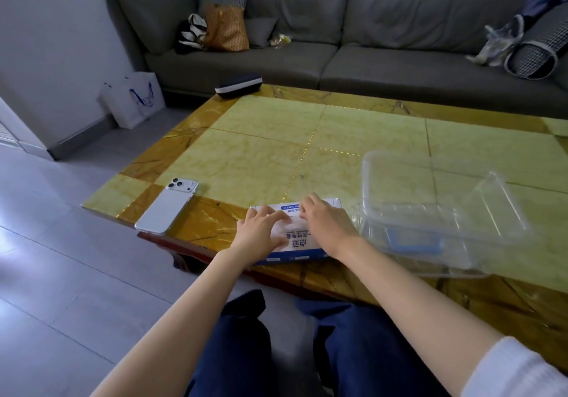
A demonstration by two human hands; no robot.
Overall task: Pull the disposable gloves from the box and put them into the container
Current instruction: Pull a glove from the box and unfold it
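Observation:
A flat white and blue glove box lies near the front edge of the table. My left hand rests flat on its left part, fingers spread toward the opening. My right hand is over the box's far right part, fingers curled down at the opening where clear glove film shows; whether they pinch a glove is hidden. Right of the box stands a clear plastic container, with its clear lid leaning at the right side and a blue piece seen through its front wall.
A white phone lies face down at the table's front left corner. A dark glasses case sits at the far left edge. Behind the yellow tiled table runs a grey sofa with bags. My knees are under the table edge.

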